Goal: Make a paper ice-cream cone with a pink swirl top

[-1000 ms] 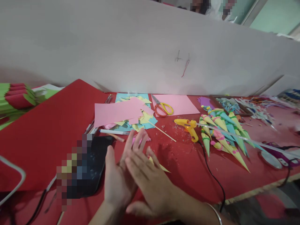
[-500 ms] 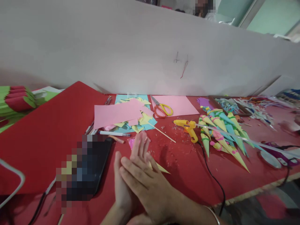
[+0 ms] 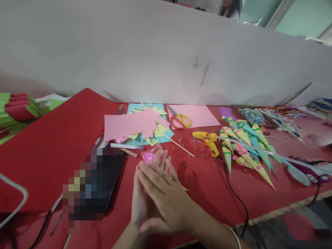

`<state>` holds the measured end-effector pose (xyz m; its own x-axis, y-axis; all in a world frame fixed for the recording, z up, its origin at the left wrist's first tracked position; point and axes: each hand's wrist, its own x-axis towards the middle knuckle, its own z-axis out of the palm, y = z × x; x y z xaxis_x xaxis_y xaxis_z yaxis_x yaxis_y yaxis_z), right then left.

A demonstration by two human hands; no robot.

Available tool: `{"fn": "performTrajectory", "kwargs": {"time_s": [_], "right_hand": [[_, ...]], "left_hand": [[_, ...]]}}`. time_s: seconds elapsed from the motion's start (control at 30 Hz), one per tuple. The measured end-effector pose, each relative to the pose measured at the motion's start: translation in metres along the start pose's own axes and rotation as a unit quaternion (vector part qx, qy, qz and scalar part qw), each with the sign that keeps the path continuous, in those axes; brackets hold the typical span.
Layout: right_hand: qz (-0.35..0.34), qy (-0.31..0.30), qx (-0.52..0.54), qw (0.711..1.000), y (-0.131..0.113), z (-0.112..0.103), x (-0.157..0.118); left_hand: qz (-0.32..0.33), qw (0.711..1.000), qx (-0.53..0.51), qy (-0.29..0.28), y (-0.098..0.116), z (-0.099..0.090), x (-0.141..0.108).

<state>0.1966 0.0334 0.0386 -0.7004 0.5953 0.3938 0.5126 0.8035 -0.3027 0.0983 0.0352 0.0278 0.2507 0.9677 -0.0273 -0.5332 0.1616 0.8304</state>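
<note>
Partly, the right hand hides the left hand, both with fingers outstretched, their palms unseen.

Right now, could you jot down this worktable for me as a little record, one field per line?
Left hand: partly covered by the right, fingers extended
Right hand: laid flat across the left; anything between the palms is hidden
Nearest thing: pink packet, by the fingertips
Glue gun: yellow, on the red table
Cones: yellow and blue, piled right of the glue gun
Scissors: red and yellow handles, partly over pink paper
</note>
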Motion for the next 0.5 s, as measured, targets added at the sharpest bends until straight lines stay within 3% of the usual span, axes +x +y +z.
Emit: {"fn": "performTrajectory", "kwargs": {"time_s": [0.13,0.27,0.37,0.5], "right_hand": [[0.049,-0.007,0.006,0.999,0.008,-0.003,0.001],[0.006,-0.026,0.026,0.999,-0.003,0.003,-0.005],[-0.026,-0.028,0.033,0.999,-0.009,0.005,-0.002],[0.03,-0.014,0.013,0.999,0.003,0.002,0.006]], "left_hand": [[-0.023,0.999,-0.036,0.033,0.008,-0.009,0.0],[-0.017,0.997,-0.038,0.066,0.017,-0.021,0.001],[0.013,0.997,0.043,0.065,0.003,-0.018,-0.002],[0.052,0.99,0.115,0.057,-0.015,-0.011,-0.004]]}}
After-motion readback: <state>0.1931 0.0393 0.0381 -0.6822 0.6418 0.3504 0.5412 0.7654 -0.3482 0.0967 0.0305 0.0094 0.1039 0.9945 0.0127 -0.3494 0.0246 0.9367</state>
